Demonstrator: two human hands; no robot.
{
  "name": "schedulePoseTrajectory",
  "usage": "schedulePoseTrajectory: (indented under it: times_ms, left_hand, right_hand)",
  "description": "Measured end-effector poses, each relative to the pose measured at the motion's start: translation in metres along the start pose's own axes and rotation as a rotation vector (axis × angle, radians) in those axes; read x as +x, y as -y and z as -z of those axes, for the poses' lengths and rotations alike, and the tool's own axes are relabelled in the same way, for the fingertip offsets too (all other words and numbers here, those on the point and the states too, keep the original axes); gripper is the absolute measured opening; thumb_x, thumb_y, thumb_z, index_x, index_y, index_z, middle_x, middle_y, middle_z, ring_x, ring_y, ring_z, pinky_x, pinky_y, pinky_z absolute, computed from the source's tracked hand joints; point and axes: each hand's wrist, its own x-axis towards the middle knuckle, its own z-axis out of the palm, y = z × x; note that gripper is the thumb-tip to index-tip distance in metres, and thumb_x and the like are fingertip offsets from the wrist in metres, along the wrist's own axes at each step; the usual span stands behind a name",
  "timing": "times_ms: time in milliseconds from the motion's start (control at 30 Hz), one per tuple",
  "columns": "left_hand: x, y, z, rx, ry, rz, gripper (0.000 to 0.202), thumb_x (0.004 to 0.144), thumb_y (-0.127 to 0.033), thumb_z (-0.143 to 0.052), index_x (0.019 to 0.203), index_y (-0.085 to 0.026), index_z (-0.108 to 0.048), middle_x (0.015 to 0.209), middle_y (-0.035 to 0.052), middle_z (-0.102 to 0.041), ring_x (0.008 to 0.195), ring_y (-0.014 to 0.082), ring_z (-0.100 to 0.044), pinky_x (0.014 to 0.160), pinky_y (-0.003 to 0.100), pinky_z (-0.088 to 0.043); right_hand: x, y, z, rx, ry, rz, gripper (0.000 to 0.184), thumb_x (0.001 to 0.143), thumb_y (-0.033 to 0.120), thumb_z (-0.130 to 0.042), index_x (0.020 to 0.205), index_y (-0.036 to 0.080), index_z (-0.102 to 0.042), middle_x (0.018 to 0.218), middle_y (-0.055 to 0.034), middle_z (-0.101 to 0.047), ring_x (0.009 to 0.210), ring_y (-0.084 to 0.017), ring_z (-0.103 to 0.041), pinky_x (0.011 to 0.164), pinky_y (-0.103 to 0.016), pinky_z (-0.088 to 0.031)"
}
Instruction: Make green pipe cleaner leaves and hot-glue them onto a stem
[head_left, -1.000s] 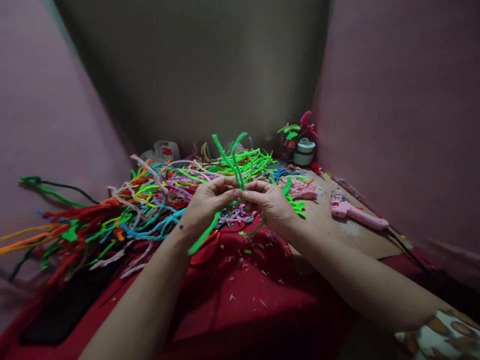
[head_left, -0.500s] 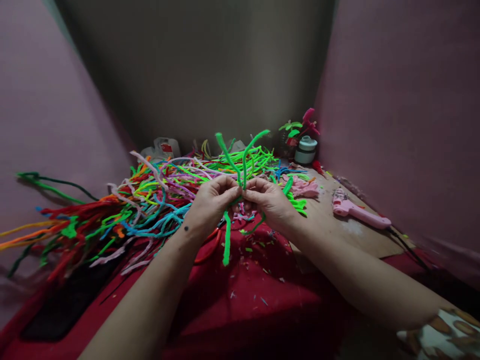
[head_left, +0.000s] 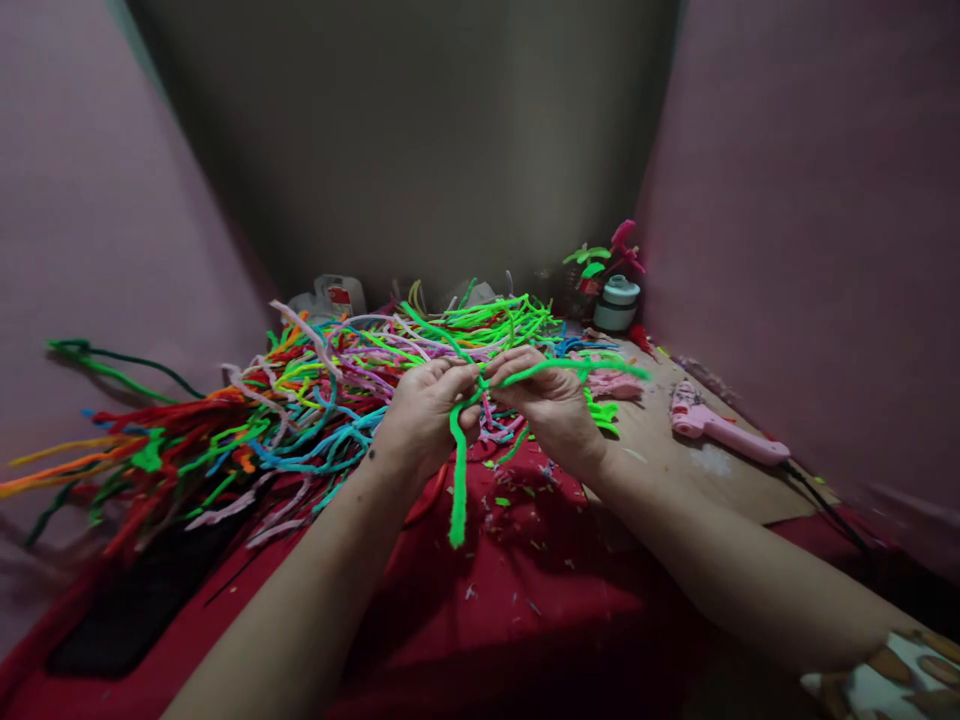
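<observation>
Bright green pipe cleaners (head_left: 459, 480) cross at a point between my two hands, with fuzzy ends spreading out. One end hangs down below my left hand, one slants up and left, and another runs right across the fingers of my right hand. My left hand (head_left: 429, 408) is closed, thumb and fingers pinching the pipe cleaners near the crossing. My right hand (head_left: 544, 400) pinches them from the other side, its fingertips close to the left ones. How the strands are joined at the crossing is hidden by my fingertips.
A heap of many-coloured pipe cleaners (head_left: 300, 430) spreads left and behind my hands. On the right, a pink hot glue gun (head_left: 731, 438) lies on a brown board (head_left: 720, 485). A dark phone-like slab (head_left: 127, 620) and scraps rest on the red cloth (head_left: 510, 640). A lidded jar (head_left: 616, 305) stands behind.
Two green ends that stood upright above my fingers are now spread apart, one leaning left, the other laid rightward over my right hand. My right hand has turned slightly.
</observation>
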Motion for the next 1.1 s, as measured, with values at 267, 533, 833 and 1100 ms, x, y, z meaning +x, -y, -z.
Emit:
schedulePoseTrajectory:
  times_ms: [267,533,833,1100]
  left_hand:
    - [0.005,0.001,0.014,0.013,0.118,-0.058,0.018,0.069,-0.023,-0.064,0.065,-0.018,-0.047,0.045,-0.0076,-0.042,0.032,0.0049,-0.039,0.031,0.017,-0.03]
    - [0.007,0.002,0.023,0.07,0.211,-0.04,0.013,0.072,-0.026,-0.064,0.071,-0.016,-0.055,0.047,-0.0046,-0.049,0.036,0.0068,-0.043,0.034,0.018,-0.033]
    - [0.002,-0.008,0.023,0.271,0.222,-0.14,0.014,0.067,-0.017,-0.067,0.081,-0.014,-0.066,0.066,0.0005,-0.06,0.054,0.0083,-0.052,0.052,0.02,-0.04]
    - [0.0,-0.008,0.019,0.312,0.18,-0.181,0.02,0.065,-0.015,-0.069,0.084,-0.014,-0.063,0.073,0.0005,-0.063,0.063,0.0098,-0.056,0.06,0.021,-0.041]
  right_hand:
    - [-0.003,0.001,0.002,-0.184,0.001,0.106,0.004,0.079,0.022,-0.06,0.08,0.025,-0.063,0.086,-0.0014,-0.061,0.089,-0.017,-0.056,0.087,-0.037,-0.042]
    - [-0.004,0.002,0.004,-0.37,0.067,0.238,0.01,0.081,0.019,-0.056,0.081,0.025,-0.064,0.086,-0.0024,-0.063,0.088,-0.019,-0.055,0.085,-0.037,-0.04]
    - [-0.002,0.001,0.001,-0.031,-0.012,-0.085,0.005,0.075,0.026,-0.063,0.075,0.021,-0.062,0.077,-0.0001,-0.057,0.078,-0.014,-0.052,0.075,-0.029,-0.042]
    - [0.004,0.003,0.002,0.268,-0.039,-0.365,0.016,0.065,0.023,-0.07,0.066,0.017,-0.055,0.06,0.0048,-0.051,0.055,-0.008,-0.049,0.057,-0.022,-0.04]
